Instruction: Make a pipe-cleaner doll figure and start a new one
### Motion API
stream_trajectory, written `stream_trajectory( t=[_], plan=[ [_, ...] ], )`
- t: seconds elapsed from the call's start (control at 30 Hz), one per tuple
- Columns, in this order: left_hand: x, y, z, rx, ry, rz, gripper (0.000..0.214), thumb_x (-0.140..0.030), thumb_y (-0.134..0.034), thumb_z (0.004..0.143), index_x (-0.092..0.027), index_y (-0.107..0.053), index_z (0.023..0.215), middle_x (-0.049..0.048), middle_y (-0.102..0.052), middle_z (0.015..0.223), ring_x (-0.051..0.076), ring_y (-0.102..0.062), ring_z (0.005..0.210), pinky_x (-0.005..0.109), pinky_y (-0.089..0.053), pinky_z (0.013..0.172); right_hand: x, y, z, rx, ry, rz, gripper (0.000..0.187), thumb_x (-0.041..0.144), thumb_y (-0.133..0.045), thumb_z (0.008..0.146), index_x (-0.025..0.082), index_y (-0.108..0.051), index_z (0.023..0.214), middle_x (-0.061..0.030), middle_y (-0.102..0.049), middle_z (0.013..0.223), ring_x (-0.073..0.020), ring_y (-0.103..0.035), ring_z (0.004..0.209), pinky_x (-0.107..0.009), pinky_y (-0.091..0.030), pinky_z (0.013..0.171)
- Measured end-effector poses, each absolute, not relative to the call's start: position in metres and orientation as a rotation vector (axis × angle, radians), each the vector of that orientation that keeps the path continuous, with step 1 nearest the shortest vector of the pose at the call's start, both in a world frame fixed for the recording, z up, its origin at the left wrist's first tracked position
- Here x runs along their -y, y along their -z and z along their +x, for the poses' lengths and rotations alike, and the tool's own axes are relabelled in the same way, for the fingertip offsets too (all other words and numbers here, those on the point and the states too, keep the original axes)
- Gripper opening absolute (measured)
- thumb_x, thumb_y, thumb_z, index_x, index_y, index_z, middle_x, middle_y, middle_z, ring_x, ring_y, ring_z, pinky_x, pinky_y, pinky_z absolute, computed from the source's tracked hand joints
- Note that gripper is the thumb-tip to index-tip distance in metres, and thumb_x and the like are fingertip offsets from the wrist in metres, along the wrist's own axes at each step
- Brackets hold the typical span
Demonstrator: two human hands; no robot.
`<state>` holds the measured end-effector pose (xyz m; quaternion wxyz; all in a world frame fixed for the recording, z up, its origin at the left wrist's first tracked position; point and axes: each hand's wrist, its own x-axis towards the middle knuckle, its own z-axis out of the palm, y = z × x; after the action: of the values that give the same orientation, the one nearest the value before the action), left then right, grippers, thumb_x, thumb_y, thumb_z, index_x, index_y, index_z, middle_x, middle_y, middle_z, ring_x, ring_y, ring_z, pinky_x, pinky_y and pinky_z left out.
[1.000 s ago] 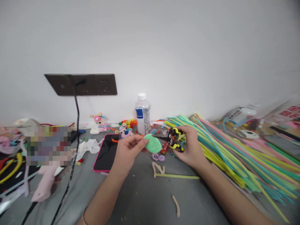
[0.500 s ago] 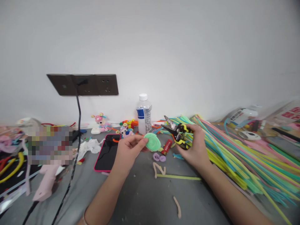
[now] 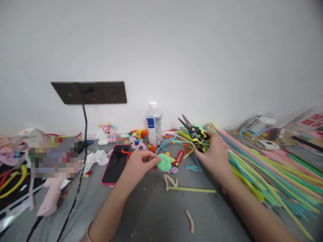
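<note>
My left hand (image 3: 140,164) pinches a green coiled pipe-cleaner disc (image 3: 164,162) just above the grey tabletop, near a pink-cased phone (image 3: 116,163). My right hand (image 3: 214,153) is closed round black-and-yellow cutters (image 3: 195,131), their jaws pointing up and left. The right hand rests at the near end of a big pile of coloured pipe cleaners (image 3: 264,168). Small purple coils (image 3: 174,170) and a red tube (image 3: 179,157) lie between the two hands.
A water bottle (image 3: 154,123) stands by the wall with small pipe-cleaner figures (image 3: 109,132) beside it. A black cable (image 3: 81,158) drops from a dark wall socket panel (image 3: 89,92). A pink glue gun (image 3: 50,196) lies left. Cut pipe-cleaner bits (image 3: 189,221) lie in front.
My right hand has lifted the cutters up and to the right, away from the disc. My left hand has lowered the green disc towards the table.
</note>
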<state>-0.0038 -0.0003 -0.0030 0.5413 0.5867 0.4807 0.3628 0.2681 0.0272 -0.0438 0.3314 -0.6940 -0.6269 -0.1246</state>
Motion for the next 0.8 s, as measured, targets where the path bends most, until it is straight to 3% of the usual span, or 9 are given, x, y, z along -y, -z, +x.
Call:
stream_trajectory(
  t=[0.57, 0.8],
  plan=[
    [0.0, 0.006, -0.025, -1.335, -0.486, 1.631, 0.028, -0.036, -0.061, 0.075, -0.013, -0.075, 0.07, 0.0033, -0.065, 0.057, 0.016, -0.058, 0.054, 0.024, -0.044, 0.053, -0.025, 0.055, 0.271, 1.826, 0.306, -2.154, 0.056, 0.048, -0.061, 0.077, 0.017, -0.053, 0.123, -0.0143, -0.06, 0.114, -0.0331, -0.055, 0.102, -0.042, -0.039, 0.086],
    [-0.001, 0.013, -0.028, -1.389, -0.473, 1.789, 0.03, -0.036, -0.063, 0.074, -0.015, -0.08, 0.087, 0.0072, -0.076, 0.078, 0.022, -0.066, 0.071, 0.027, -0.046, 0.062, -0.025, 0.06, 0.274, 1.851, 0.33, -2.114, 0.063, 0.067, -0.055, 0.08, 0.017, -0.06, 0.119, -0.0147, -0.06, 0.109, -0.0349, -0.054, 0.104, -0.044, -0.038, 0.088]
  ],
)
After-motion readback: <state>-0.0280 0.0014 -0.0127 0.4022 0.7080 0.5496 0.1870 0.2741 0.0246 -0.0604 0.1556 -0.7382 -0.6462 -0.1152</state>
